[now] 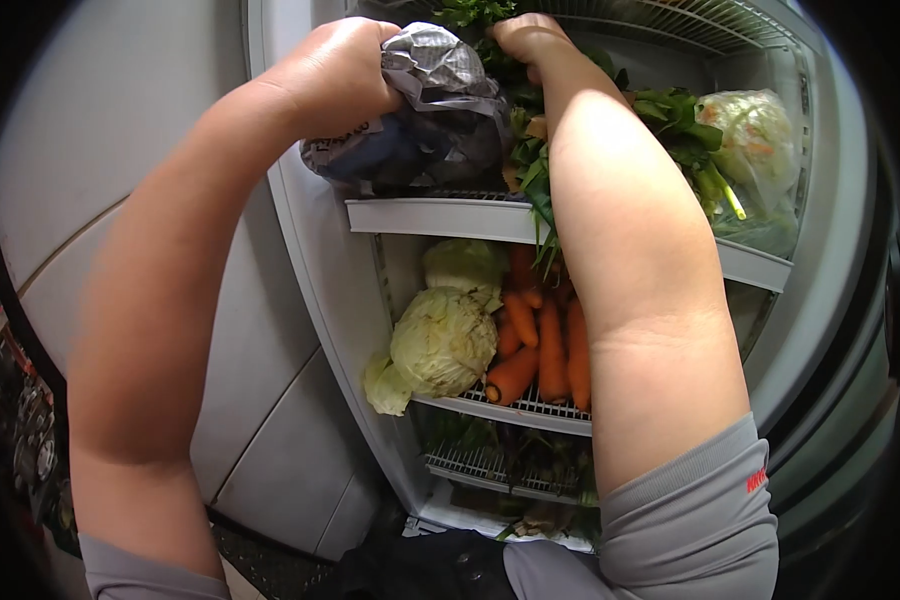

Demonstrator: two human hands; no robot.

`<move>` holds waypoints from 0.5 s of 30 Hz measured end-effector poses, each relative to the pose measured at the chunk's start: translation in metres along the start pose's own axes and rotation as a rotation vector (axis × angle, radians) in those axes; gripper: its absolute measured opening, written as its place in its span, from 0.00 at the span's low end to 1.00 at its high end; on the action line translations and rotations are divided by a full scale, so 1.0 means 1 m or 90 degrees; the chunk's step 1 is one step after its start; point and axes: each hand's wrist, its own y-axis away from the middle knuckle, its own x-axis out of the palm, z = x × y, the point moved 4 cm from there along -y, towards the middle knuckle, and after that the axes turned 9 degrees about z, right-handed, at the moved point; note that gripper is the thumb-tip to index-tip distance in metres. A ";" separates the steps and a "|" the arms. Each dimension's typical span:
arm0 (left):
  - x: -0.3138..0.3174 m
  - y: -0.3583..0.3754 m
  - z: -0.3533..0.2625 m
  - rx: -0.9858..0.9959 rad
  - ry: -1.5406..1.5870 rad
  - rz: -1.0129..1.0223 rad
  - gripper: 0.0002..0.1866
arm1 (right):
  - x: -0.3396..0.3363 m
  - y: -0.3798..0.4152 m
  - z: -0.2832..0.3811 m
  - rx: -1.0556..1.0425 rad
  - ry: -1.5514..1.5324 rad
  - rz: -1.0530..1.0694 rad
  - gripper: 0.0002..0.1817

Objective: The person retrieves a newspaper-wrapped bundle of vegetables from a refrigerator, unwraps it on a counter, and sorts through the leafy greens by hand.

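My left hand is closed on the left side of a crumpled grey plastic bag, which sits on the upper shelf of an open fridge. What the bag holds cannot be made out. To the right of it, my right hand reaches among leafy greens at the back of the same shelf. Its fingers point down behind the leaves and are mostly hidden. More long green leaves hang over the shelf's front edge, beside my right forearm.
A clear bag of vegetables stands at the upper shelf's right. On the shelf below are cabbages and several carrots. Lower racks hold dark greens. A tiled wall is at the left.
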 end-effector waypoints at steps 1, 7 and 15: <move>-0.004 0.005 -0.003 0.010 -0.009 0.003 0.26 | -0.002 0.013 0.004 0.007 -0.024 -0.011 0.28; -0.032 0.032 -0.020 0.107 0.067 0.005 0.20 | 0.001 0.019 0.011 0.004 0.005 0.018 0.28; -0.066 0.106 -0.074 0.088 -0.088 -0.011 0.16 | 0.009 0.056 0.055 -0.124 0.147 0.095 0.24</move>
